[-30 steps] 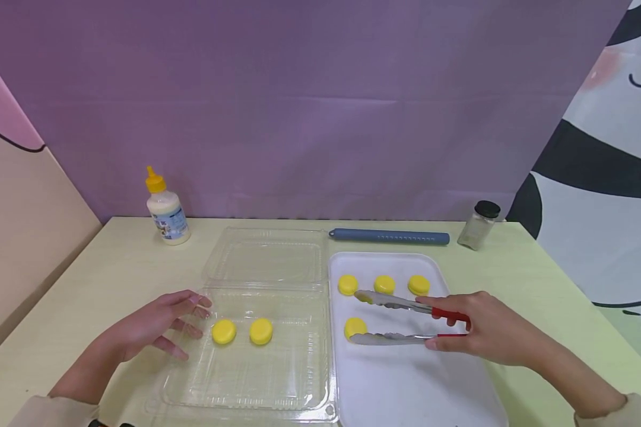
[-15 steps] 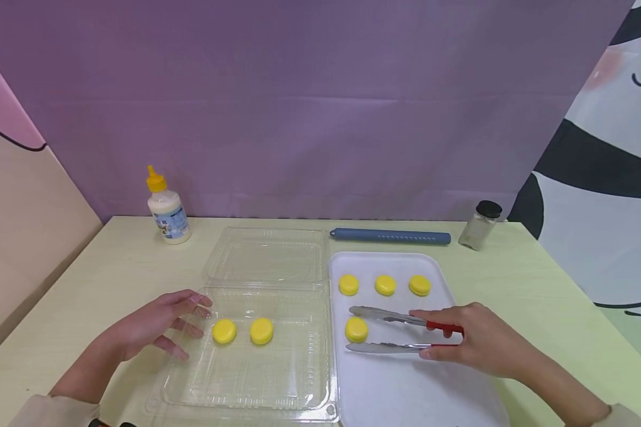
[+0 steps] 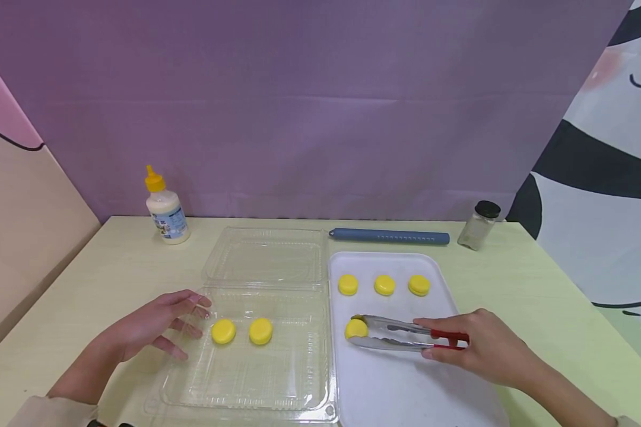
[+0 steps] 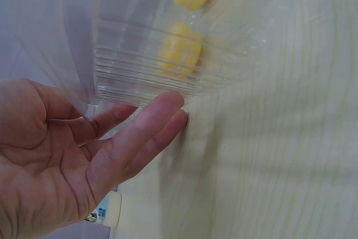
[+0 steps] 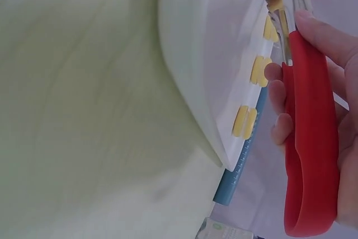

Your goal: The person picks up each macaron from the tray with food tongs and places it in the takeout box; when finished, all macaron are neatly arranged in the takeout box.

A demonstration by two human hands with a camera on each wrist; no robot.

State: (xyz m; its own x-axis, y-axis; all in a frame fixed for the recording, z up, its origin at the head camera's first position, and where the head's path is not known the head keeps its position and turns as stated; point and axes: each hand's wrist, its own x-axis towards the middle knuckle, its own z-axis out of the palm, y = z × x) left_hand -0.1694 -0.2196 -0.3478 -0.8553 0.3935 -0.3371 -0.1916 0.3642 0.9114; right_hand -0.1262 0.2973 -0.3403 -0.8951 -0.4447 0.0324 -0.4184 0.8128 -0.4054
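My right hand (image 3: 488, 347) holds a pair of metal tongs (image 3: 392, 332) by their red handles (image 5: 313, 138). The tong tips straddle a yellow macaron (image 3: 355, 329) on the white tray (image 3: 406, 385); whether both tips touch it I cannot tell. At the left rim of a clear hinged plastic box (image 3: 278, 379), my left hand (image 3: 155, 323) rests with loosely extended fingers (image 4: 140, 132) against its side wall. Inside the box lie two yellow macarons, a left one (image 3: 223, 331) and a right one (image 3: 260, 331).
Three more macarons (image 3: 384, 285) line the tray's far end. Behind them lies a blue-grey rod (image 3: 389, 236). A glass jar (image 3: 479, 225) with a black lid stands back right, and a yellow-capped bottle (image 3: 167, 207) back left. The box's lid (image 3: 269, 255) lies folded back.
The tongs moved toward me from near the far row to either side of the nearer macaron, and their tips have drawn closer together. My left hand has stayed put.
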